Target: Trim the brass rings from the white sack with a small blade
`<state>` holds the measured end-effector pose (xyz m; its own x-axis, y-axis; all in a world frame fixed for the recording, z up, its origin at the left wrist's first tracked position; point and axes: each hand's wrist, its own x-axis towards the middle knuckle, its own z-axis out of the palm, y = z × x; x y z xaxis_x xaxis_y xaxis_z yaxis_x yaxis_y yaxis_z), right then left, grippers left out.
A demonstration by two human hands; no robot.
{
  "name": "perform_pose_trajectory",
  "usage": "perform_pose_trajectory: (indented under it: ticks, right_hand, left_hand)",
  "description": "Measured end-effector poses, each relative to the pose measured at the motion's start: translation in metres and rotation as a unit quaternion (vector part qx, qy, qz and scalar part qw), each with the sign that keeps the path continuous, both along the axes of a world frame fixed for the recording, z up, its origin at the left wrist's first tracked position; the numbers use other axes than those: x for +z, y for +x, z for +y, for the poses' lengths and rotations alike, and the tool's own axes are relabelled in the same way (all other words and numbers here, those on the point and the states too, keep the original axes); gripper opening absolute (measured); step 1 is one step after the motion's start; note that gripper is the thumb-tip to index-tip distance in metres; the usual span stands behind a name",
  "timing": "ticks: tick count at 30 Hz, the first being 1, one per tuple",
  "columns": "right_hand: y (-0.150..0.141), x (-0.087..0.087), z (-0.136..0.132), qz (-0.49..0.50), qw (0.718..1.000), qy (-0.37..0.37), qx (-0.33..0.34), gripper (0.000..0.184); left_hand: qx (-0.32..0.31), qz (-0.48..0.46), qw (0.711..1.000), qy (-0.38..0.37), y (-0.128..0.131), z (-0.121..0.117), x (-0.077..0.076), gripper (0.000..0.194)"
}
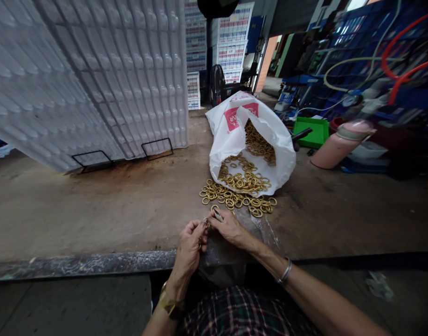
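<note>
On the surface (140, 200), a white bag (218, 140) opens toward the person, gold rings (231, 201) before it. The right hand (231, 228) grips a small tool (218, 215) slanting far-left to near-right; the left hand (190, 245) pinches a ring (206, 224) beside it.

Scuffed brown wooden tabletop (137, 205) | dark grey floor (77, 308) below | stacked white slatted plastic crates (231, 49) stand behind | upright orange panel (265, 65) | dim light

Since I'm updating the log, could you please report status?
Left hand pinching golden ring; right hand holding small metallic object. Loose rings at white bag's mouth. Nothing visibly blocking.
</note>
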<state>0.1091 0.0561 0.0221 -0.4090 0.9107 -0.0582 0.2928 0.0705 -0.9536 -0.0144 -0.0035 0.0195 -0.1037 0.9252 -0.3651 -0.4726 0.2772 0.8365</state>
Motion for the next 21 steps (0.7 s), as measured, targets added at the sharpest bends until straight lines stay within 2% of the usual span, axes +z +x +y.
perform_pose_trajectory:
  ticks: [4, 11, 21]
  right_hand:
    - [-0.0012, -0.0034, 0.0005, -0.021, 0.999, 0.031, -0.001, 0.016]
    - [-0.0052, 0.0012, -0.0029, -0.007, 0.996, 0.085, 0.020, 0.018]
    - [-0.0042, -0.0032, 0.0010, -0.010, 0.996, 0.072, 0.046, 0.021]
  left_hand:
    - [-0.017, 0.004, 1.000, -0.002, -0.0008, 0.0007, 0.0003, 0.036]
    - [-0.018, -0.156, 0.986, -0.057, -0.0045, 0.0052, 0.0040, 0.034]
    - [-0.070, -0.268, 0.953, -0.122, -0.0093, 0.0072, 0.0013, 0.017]
